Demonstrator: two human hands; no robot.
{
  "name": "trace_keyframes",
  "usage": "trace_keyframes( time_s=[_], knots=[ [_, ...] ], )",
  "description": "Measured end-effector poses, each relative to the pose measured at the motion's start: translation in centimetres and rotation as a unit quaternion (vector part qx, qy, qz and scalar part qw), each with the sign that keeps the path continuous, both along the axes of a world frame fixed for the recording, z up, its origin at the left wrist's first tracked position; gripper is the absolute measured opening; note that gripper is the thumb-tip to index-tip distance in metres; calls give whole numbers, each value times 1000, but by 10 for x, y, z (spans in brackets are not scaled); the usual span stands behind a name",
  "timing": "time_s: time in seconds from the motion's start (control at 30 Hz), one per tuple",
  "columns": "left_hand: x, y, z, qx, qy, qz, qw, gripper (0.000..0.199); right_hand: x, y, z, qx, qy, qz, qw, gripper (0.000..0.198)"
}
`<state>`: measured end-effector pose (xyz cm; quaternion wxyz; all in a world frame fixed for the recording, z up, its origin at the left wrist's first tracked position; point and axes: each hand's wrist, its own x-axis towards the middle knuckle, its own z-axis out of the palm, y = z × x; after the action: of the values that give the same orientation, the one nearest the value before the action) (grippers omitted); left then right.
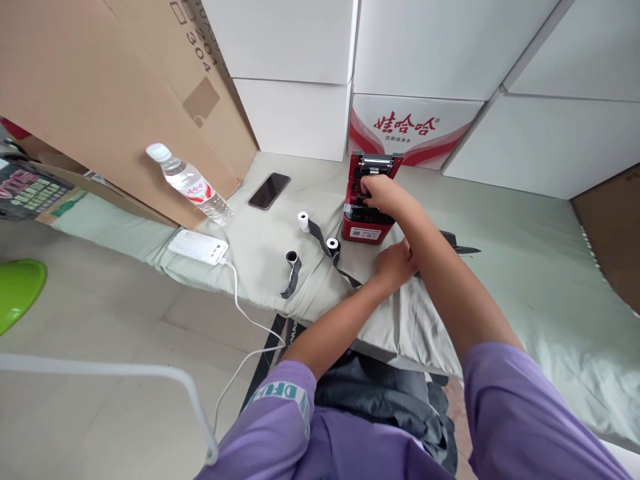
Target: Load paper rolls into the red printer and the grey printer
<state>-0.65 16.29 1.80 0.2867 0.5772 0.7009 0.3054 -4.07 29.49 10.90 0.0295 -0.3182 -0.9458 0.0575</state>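
Observation:
A red and black receipt printer (367,233) stands upright on the pale green sheet with its cover up. My right hand (384,195) reaches into it, fingers curled inside the opening; whatever they grip is hidden. Below, my left hand (395,262) rests closed on the sheet by the printer's front right corner, its fingertips covered by my right forearm. Black wrapping (457,245) shows just beyond that forearm; whether my left hand touches it is unclear. Left of the printer lie a small white paper roll (303,221), a second roll (333,245) with dark paper trailing, and a dark unrolled piece (291,273).
A phone (270,191), a water bottle (193,183) and a white power bank (199,247) with a cable lie on the left. White cartons (415,127) stack up behind the printer. A large brown cardboard box (150,100) leans at the left.

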Motion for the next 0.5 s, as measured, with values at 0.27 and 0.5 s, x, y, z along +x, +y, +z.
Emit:
trace_keyframes(
  time_s=[0.27, 0.5],
  knots=[
    [0, -2, 0, 1, 1, 4, 1000, 21, 0, -6, 18, -78, -53, -52, 994, 28],
    [2, -7, 10, 20, -2, 20, 1000, 15, 11, -9, 56, 6, 130, -70, 989, 47]
  ],
)
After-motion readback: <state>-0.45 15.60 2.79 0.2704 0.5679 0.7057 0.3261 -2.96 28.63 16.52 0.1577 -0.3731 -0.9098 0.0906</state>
